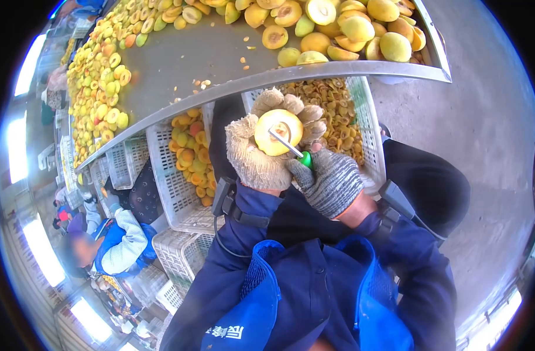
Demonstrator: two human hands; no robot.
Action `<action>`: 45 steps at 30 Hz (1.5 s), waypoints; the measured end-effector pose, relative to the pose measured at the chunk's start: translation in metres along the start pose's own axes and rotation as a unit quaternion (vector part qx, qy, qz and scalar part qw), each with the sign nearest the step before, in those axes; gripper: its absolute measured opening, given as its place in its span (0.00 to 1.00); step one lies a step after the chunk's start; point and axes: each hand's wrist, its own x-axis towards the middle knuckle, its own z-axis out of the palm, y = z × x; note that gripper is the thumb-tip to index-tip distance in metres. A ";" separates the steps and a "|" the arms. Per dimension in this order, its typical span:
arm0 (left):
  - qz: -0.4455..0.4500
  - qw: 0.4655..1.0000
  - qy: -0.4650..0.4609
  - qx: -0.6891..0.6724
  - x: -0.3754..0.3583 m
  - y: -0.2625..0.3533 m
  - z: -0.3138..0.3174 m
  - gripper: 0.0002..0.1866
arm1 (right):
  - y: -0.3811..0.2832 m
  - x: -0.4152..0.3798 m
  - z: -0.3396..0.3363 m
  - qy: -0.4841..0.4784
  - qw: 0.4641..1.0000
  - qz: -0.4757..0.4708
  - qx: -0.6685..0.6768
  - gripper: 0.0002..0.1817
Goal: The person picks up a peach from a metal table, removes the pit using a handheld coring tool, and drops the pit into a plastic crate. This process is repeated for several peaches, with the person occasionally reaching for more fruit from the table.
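Note:
My left hand (253, 152), in a beige knitted glove, cups a yellow peach half (277, 131) with its cut face up. My right hand (329, 178), in a grey knitted glove, grips a green-handled pitting tool (294, 149). The tool's metal loop is pressed into the centre of the peach half. Both hands are held just below the edge of the steel table (338, 70).
The steel table carries many peach halves (349, 29) and whole peaches along its far side and left end. White plastic crates (174, 175) under it hold peach pieces; one crate (370, 117) holds pits. Another person in a blue vest (118, 243) sits at the left. Grey concrete floor lies to the right.

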 end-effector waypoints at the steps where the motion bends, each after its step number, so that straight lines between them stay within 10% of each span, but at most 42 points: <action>1: -0.001 1.000 0.001 0.000 0.000 -0.001 -0.001 0.28 | 0.000 -0.001 0.001 0.002 1.000 -0.003 -0.009 0.18; 24: -0.051 0.982 0.087 0.160 0.002 0.012 -0.012 0.21 | -0.003 0.011 -0.014 -0.246 0.935 0.141 0.213 0.23; 26: -0.031 0.976 0.115 0.180 0.000 0.011 -0.008 0.21 | 0.003 0.015 -0.009 -0.207 0.959 -0.035 0.189 0.27; 27: 0.014 0.969 0.086 0.233 0.001 0.010 -0.013 0.21 | 0.002 0.012 -0.013 -0.322 0.810 0.288 0.396 0.29; 29: 0.060 0.968 0.050 0.240 0.001 0.008 -0.034 0.21 | -0.001 0.012 -0.021 -0.345 0.744 0.311 0.480 0.26; 30: 0.106 0.941 0.043 0.317 -0.003 0.004 -0.046 0.21 | -0.001 0.010 -0.022 -0.365 0.668 0.330 0.558 0.24; 33: 0.230 0.732 0.008 0.641 -0.024 -0.001 -0.083 0.21 | -0.006 0.009 -0.019 -0.334 0.726 0.316 0.511 0.25; 36: 0.254 0.637 -0.019 0.727 -0.036 0.002 -0.103 0.21 | -0.006 0.008 -0.019 -0.310 0.780 0.283 0.463 0.26; 37: 0.256 0.634 -0.018 0.730 -0.035 0.002 -0.098 0.21 | 0.001 0.007 -0.019 -0.361 0.671 0.305 0.571 0.26; 38: 0.261 0.639 -0.016 0.723 -0.030 0.001 -0.094 0.21 | 0.005 0.006 -0.017 -0.401 0.545 0.317 0.664 0.26; 41: 0.249 0.774 0.028 0.581 -0.005 -0.004 -0.058 0.21 | 0.011 0.000 -0.011 -0.416 0.444 0.299 0.735 0.27; 45: 0.118 0.971 -0.059 0.197 0.018 -0.010 -0.026 0.21 | 0.016 0.002 -0.014 -0.397 0.468 0.294 0.733 0.26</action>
